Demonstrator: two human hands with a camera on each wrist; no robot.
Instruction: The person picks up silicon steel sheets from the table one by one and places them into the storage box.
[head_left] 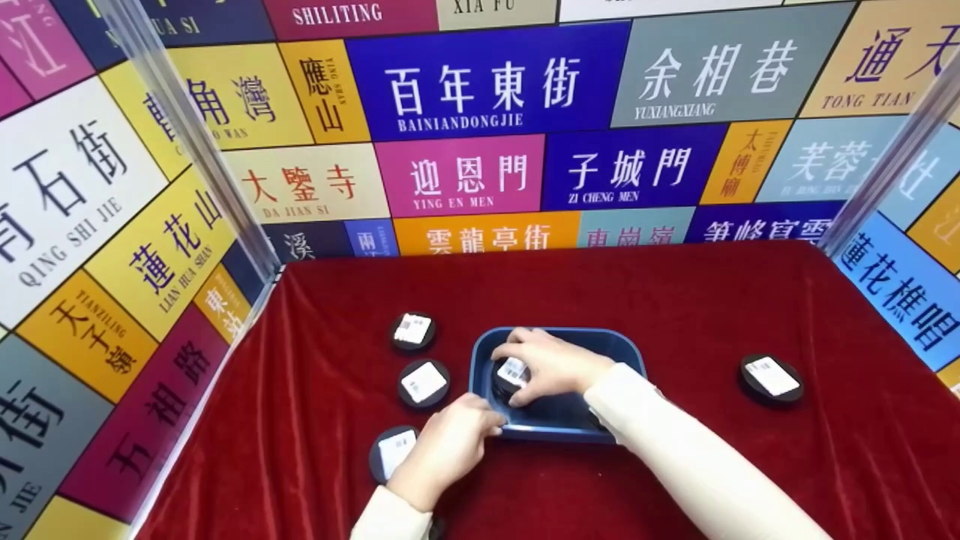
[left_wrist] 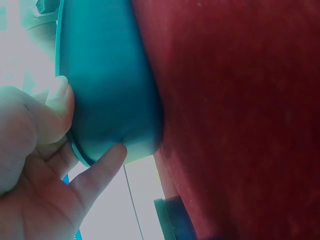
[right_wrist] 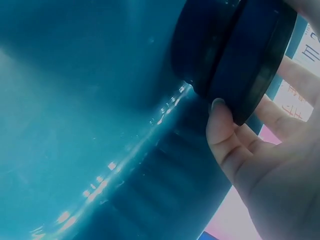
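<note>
A blue rectangular tub [head_left: 559, 433] with rounded corners rests on the red cloth. My left hand [head_left: 459, 435] grips its near left corner; in the left wrist view the thumb is at the rim and a finger lies against the outer wall of the tub [left_wrist: 107, 75]. Inside the tub, toward its left end, my right hand [head_left: 555, 364] holds a thick round black disc [head_left: 512, 373] with a white label on top. The right wrist view shows the disc's [right_wrist: 245, 55] stepped side between thumb and fingers, close over the tub floor [right_wrist: 75, 100].
Left of the tub lie three more labelled black discs: a far one [head_left: 412, 331], a middle one [head_left: 424, 383] and a near one [head_left: 392, 452] partly behind the left wrist. Another disc [head_left: 772, 380] lies far right. Printed panels [head_left: 480, 82] and clear posts [head_left: 202, 142] border the cloth-covered table [head_left: 697, 300].
</note>
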